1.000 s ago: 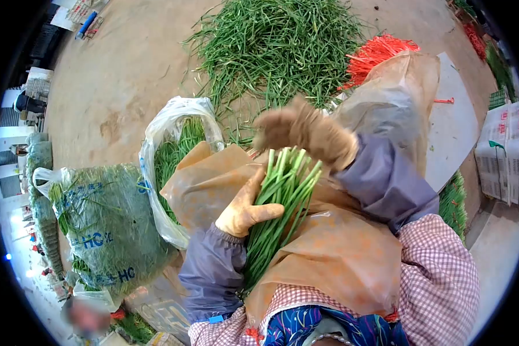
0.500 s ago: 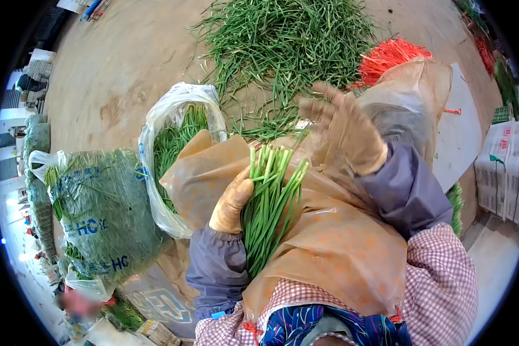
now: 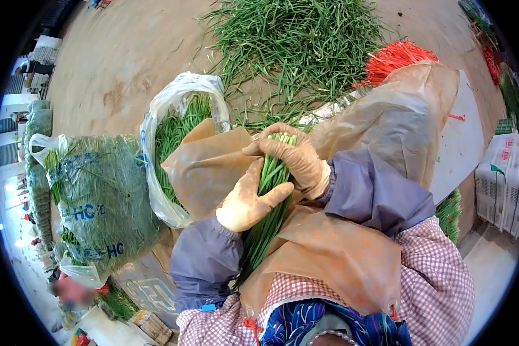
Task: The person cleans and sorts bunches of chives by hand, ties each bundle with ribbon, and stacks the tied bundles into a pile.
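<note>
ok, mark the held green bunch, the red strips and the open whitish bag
Green bunch point(image 3: 264, 233): head view, on the lower length of its stalks.
Red strips point(image 3: 399, 62): head view, middle of the heap.
Open whitish bag point(image 3: 166, 99): head view, upper-left rim.

"HC" twice on leftmost plastic bag point(image 3: 118, 196); other characters unclear

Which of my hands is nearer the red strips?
Right. Your right hand grips the green bunch near its top, down-left of the red strips; your left hand holds it lower, farther away.
</note>
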Demonstrator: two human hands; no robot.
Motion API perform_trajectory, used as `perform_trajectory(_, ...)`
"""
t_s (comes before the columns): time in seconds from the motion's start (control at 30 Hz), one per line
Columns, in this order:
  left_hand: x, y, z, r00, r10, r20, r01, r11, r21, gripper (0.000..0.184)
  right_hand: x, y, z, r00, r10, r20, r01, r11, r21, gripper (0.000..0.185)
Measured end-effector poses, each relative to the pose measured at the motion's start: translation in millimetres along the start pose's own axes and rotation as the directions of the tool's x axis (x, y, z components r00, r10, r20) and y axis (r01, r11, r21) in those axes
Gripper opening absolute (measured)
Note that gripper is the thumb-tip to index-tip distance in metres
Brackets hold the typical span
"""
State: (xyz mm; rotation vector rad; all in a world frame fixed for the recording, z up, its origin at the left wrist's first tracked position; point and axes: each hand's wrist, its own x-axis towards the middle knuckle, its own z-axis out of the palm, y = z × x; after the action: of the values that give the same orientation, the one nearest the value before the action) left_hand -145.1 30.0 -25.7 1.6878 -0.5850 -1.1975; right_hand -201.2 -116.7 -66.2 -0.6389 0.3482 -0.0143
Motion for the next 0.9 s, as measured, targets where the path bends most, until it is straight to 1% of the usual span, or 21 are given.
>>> perform_trajectory(0.03,-5.8,10.3,-2.2,0.999,-0.039,0.019,0.039,0.999,0.038,0.074,-0.1,-4.6,3.7,0.999,-0.042,-0.016,0.042,0.999,0.023,0.019)
perform_trajectory(0.13,-21.1,9.8,-5.9,0.999,0.054,-0.004,-0.053,0.985,0.164,0.083,20.9,-26.6,-19.1,0.991,-0.133,-0.004,0.133,0.991,0.031,0.019)
perform_trajectory(0.17,-26.4,12.6,-7.2,0.999,0.032,0.024,-0.036,0.989,0.143,0.085,26.2,-39.1,-24.2,0.989,-0.151,-0.007,0.15,0.979,0.135,0.02)
perform_trajectory(0.2,-31.8,10.3,-9.2,0.998,0.039,0.049,-0.048,0.981,0.188,0.081,33.4,-54.4,-31.5,0.984,-0.174,-0.021,0.176,0.979,0.105,0.019)
perform_trajectory(0.27,-39.3,11.9,-6.8,0.996,0.041,0.081,-0.054,0.985,0.162,0.08,45.7,-86.4,-51.5,0.97,-0.233,-0.066,0.234,0.972,0.006,0.019)
perform_trajectory(0.3,-39.9,2.2,-7.5,0.989,0.086,0.124,-0.11,0.973,0.201,0.077,49.4,-106.1,-57.3,0.96,-0.279,-0.031,0.277,0.959,-0.053,0.024)
perform_trajectory(0.33,-47.9,6.9,-1.7,0.994,0.029,0.105,-0.045,0.987,0.156,0.073,52.5,-125.7,-62.5,0.947,-0.322,0.007,0.32,0.941,-0.109,0.03)
perform_trajectory(0.4,-55.7,-7.1,-4.2,0.99,-0.028,0.14,0.021,0.998,0.053,0.066,61.8,-159.5,-80.7,0.866,-0.47,-0.172,0.445,0.88,-0.168,0.022)
perform_trajectory(0.43,-59.0,-2.1,-8.5,0.993,-0.035,0.116,0.02,0.992,0.128,0.064,62.7,-174.3,-91.2,0.831,-0.514,-0.212,0.491,0.857,-0.155,0.021)
perform_trajectory(0.47,-63.8,8.0,-14.0,0.995,-0.04,0.089,0.022,0.979,0.203,0.063,65.1,-182.6,-101.0,0.801,-0.526,-0.286,0.532,0.844,-0.062,0.02)
perform_trajectory(0.5,-68.6,15.6,-19.6,0.997,-0.043,0.063,0.024,0.961,0.274,0.061,62.5,-188.7,-105.0,0.79,-0.538,-0.294,0.544,0.836,-0.07,0.021)
perform_trajectory(0.57,-86.1,13.5,-32.9,0.989,-0.115,-0.097,0.13,0.978,0.162,0.06,53.3,-193.6,-98.8,0.761,-0.583,-0.286,0.58,0.808,-0.103,0.022)
perform_trajectory(0.6,-90.5,15.2,-35.7,0.972,-0.159,-0.171,0.177,0.98,0.096,0.059,52.8,-192.7,-99.4,0.745,-0.605,-0.281,0.598,0.793,-0.12,0.02)
perform_trajectory(0.63,-92.0,27.0,-36.0,0.946,-0.009,-0.323,0.095,0.964,0.25,0.06,50.8,-189.8,-93.7,0.734,-0.617,-0.282,0.621,0.779,-0.088,0.017)
perform_trajectory(0.67,-92.5,40.1,-36.7,0.882,0.155,-0.445,0.044,0.913,0.406,0.06,48.9,-185.9,-88.6,0.727,-0.625,-0.283,0.64,0.767,-0.051,0.015)
perform_trajectory(0.7,-87.3,48.2,-34.5,0.784,0.295,-0.546,-0.029,0.897,0.442,0.058,48.0,-182.8,-85.7,0.731,-0.622,-0.282,0.64,0.767,-0.033,0.009)
perform_trajectory(0.73,-83.7,49.4,-38.3,0.721,0.411,-0.558,-0.07,0.844,0.531,0.059,45.5,-178.5,-79.1,0.719,-0.624,-0.306,0.645,0.763,-0.042,0.008)
perform_trajectory(0.8,-68.8,65.9,-24.7,0.648,0.467,-0.602,-0.216,0.87,0.443,0.046,38.3,-170.5,-69.7,0.705,-0.667,-0.243,0.661,0.741,-0.117,0.009)
perform_trajectory(0.87,-40.3,68.6,-8.6,0.655,0.53,-0.539,-0.408,0.848,0.339,0.032,30.9,-161.2,-55.8,0.689,-0.685,-0.235,0.69,0.72,-0.075,0.01)
perform_trajectory(0.9,-31.1,82.1,3.2,0.653,0.563,-0.507,-0.358,0.819,0.448,0.024,27.4,-157.7,-52.6,0.686,-0.696,-0.214,0.693,0.714,-0.099,0.011)
